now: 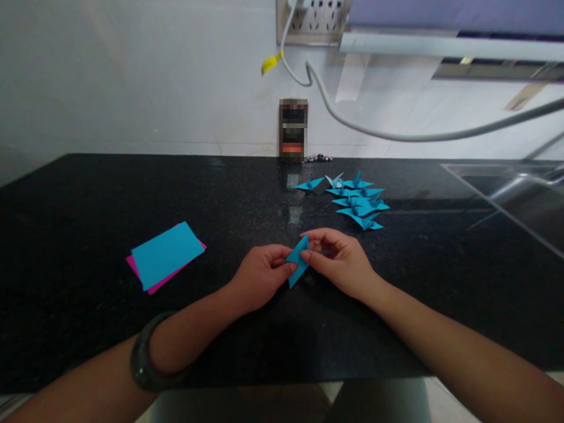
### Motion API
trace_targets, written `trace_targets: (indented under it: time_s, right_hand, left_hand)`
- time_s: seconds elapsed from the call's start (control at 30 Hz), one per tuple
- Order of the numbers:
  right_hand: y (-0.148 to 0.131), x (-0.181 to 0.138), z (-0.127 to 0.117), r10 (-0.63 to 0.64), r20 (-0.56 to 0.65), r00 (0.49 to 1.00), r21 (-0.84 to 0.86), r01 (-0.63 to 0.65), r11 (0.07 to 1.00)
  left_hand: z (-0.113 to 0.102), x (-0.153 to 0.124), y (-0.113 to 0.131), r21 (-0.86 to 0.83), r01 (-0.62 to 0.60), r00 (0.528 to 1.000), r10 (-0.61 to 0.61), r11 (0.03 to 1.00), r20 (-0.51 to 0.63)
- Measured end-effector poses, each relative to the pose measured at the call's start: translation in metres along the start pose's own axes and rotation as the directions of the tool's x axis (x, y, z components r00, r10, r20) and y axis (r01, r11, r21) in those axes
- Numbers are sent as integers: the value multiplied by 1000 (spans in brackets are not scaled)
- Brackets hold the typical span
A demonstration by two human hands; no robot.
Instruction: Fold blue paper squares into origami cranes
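A partly folded blue paper piece [298, 260], long and pointed at both ends, is held between both hands just above the black counter [88, 194]. My left hand [259, 279] pinches its left side with thumb and fingers closed. My right hand [339, 258] pinches its upper right edge, fingers curled. Several finished blue paper cranes [355, 202] lie in a cluster behind my right hand. A small stack of flat paper sheets [165, 255], blue over pink, lies to the left of my left hand.
A blurred small upright object [293, 129] leans against the white wall at the counter's back. A grey hose [396, 135] hangs from a wall socket [312, 20]. A steel sink [511, 200] is at the right. A dark bangle [143, 358] is on my left wrist.
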State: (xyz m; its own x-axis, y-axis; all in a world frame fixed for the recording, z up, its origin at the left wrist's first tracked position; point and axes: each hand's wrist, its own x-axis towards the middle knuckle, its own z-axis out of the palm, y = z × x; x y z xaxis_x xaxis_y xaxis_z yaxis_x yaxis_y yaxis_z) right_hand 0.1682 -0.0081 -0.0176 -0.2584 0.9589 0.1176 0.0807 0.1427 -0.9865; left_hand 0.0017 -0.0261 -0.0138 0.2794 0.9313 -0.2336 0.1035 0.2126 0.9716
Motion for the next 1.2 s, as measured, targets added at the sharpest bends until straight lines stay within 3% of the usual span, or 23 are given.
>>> trace_targets:
  time_s: [0.3,0.63,0.77,0.93,1.03,1.2]
  right_hand:
    - [-5,-1,0,-43,9,999,-110,44,993]
    - [0,0,-5,-102,25,994,-198,105,975]
    - [-1,1,-5,-39,3,999,-133,39,990]
    - [-4,4,-7,154,85,984,80,-160,984]
    - [-3,4,-8,157,52,986,181,-164,970]
    - [-5,2,-9,150,42,988,17,-151,988]
  left_hand:
    - [-1,1,-2,75,-40,999,40,996,1]
    - [-1,1,-1,-25,19,1000,-19,1000,0]
    - [0,2,0,-24,14,1000,-14,1000,1]
    - [0,1,2,-65,0,1000,2,998,23]
    - [0,1,3,-112,-18,999,22,994,35]
    - [0,1,4,-116,-18,1000,21,993,22]
